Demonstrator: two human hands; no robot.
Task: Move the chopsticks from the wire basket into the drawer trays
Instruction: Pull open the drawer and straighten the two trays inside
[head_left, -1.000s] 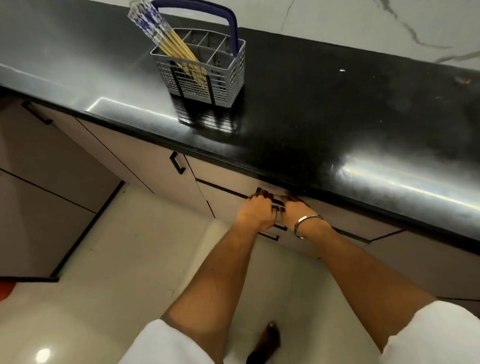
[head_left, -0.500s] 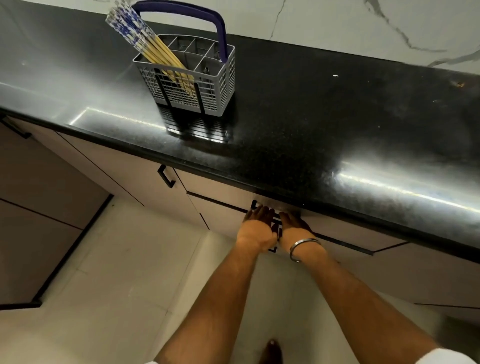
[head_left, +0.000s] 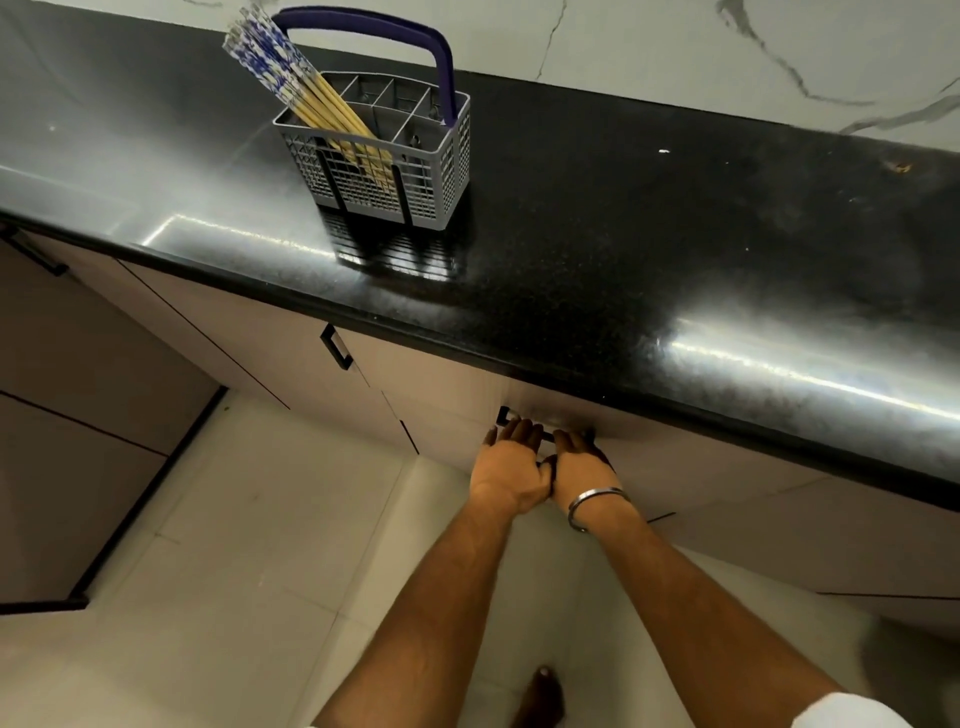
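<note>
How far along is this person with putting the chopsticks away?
Barely started. Done: nothing, since all the chopsticks stand in the basket on the counter. In hand: the left hand and right hand grip the drawer handle. Left: opening the drawer and moving every chopstick.

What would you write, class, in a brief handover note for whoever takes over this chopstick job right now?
Left hand: on the black drawer handle under the countertop.
Right hand: beside it, on the same handle.
Chopsticks: all standing in the grey cutlery basket on the countertop.
Done: nothing moved; drawer looks shut, trays unseen.
Left: pull the drawer open, transfer the chopsticks.
</note>
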